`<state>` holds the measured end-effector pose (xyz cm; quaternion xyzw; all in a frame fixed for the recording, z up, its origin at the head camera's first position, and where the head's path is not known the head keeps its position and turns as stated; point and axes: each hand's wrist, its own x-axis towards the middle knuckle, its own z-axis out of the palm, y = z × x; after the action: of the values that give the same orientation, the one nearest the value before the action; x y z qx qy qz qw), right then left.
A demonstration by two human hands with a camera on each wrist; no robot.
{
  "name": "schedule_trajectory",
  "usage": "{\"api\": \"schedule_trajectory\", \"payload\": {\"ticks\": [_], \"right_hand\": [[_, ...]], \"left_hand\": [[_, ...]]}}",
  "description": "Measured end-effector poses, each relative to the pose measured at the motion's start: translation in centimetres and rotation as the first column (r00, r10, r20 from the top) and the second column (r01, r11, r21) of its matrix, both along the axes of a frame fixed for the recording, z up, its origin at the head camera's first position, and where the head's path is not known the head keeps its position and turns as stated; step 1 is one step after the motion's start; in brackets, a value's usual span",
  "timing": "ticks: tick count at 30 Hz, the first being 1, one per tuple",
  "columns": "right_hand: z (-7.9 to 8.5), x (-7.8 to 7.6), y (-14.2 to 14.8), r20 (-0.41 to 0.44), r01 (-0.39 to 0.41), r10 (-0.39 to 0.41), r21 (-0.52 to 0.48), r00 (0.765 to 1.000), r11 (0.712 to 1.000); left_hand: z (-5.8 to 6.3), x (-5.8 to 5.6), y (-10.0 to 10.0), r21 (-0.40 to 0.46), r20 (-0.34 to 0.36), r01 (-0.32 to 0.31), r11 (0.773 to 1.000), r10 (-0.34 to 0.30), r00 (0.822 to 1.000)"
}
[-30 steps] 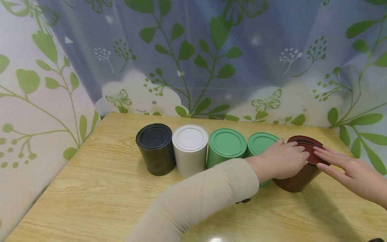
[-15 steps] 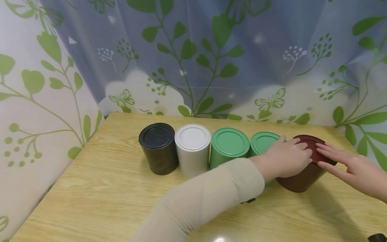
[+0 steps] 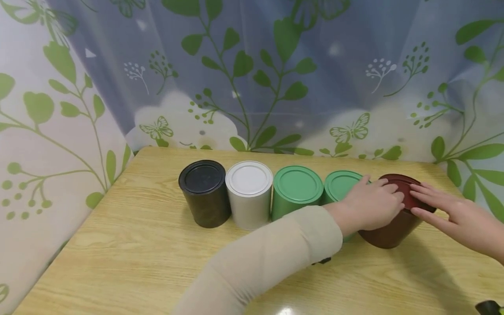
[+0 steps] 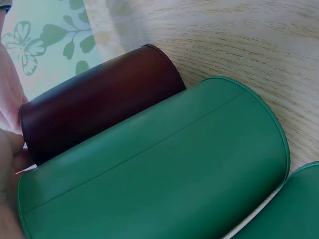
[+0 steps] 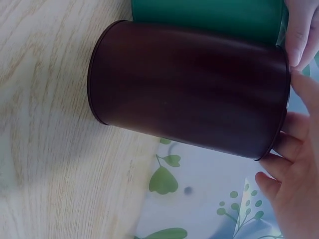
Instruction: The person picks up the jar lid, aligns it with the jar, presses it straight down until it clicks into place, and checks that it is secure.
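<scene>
A dark red-brown can (image 3: 383,234) stands at the right end of a row of lidded cans. My left hand (image 3: 372,205) reaches across and lies over the near left part of its lid (image 3: 409,197), fingers slightly bent. From the right, my right hand (image 3: 458,216) touches the same lid with extended fingers. The right wrist view shows this hand's fingers (image 5: 286,144) at the can's lid end. Partly behind my left hand is a smaller-looking green can (image 3: 341,184); in the left wrist view that green can (image 4: 159,164) lies right alongside the brown one.
Left of these stand another green can (image 3: 297,186), a white can (image 3: 249,205) and a black can (image 3: 204,205), all lidded. The wooden table (image 3: 130,253) ends at a leaf-patterned cloth (image 3: 244,100). A small black object (image 3: 487,307) shows at the lower right.
A dark gap along the far edge of the brown can's lid has closed; the lid now sits down on the rim. Both hands have stayed on it, nearly still.
</scene>
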<state>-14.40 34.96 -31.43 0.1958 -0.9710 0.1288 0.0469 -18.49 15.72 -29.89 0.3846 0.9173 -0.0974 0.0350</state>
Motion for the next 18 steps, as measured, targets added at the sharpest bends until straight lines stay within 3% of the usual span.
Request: {"api": "schedule_trajectory", "payload": {"ticks": [5,11,18], "right_hand": [[0.5,-0.4,-0.3,0.079,0.014,-0.016,0.03,0.997,0.999],[1.1,-1.0,-0.8,0.205,0.026,-0.03,0.024,0.978,0.999],[1.4,-1.4,-0.2,0.283,0.007,-0.015,0.03,0.959,1.0]], "left_hand": [[0.0,-0.1,0.1,0.039,-0.001,-0.041,0.998,0.041,0.999],[-0.2,-0.4,0.1,-0.028,0.021,-0.097,0.995,0.098,0.995],[-0.1,-0.2,0.3,-0.056,0.033,-0.106,0.993,0.108,0.994]]}}
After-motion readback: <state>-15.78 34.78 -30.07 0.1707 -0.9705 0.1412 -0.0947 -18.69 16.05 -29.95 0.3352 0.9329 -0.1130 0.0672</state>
